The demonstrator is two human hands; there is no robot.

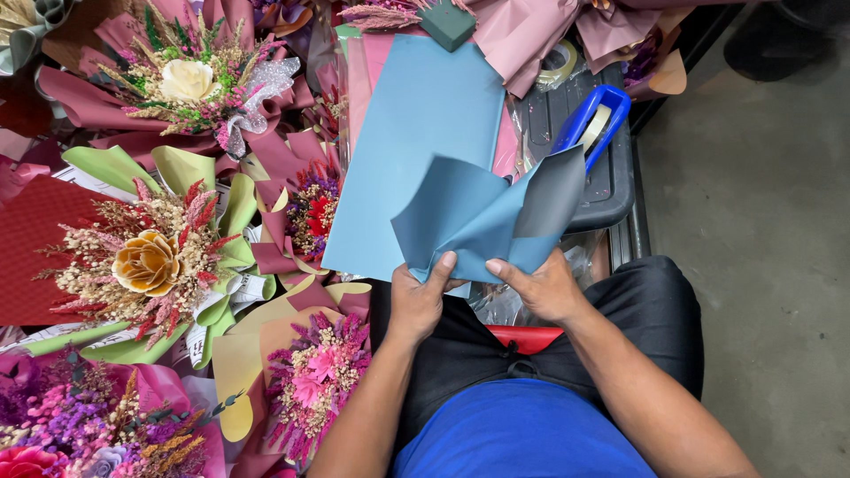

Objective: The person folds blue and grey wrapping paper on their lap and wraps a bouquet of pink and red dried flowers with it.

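Both hands pinch the lower edge of a folded blue sheet (478, 217) above the lap: left hand (416, 296) at its left corner, right hand (542, 285) at the right. Bouquets (164, 252) crowd the left; a tape dispenser (591, 124) lies just behind; bare floor (761, 221) opens rightward.

wrapping sheet (478, 217): matt smooth blue paper | tape dispenser (591, 124): glossy plastic
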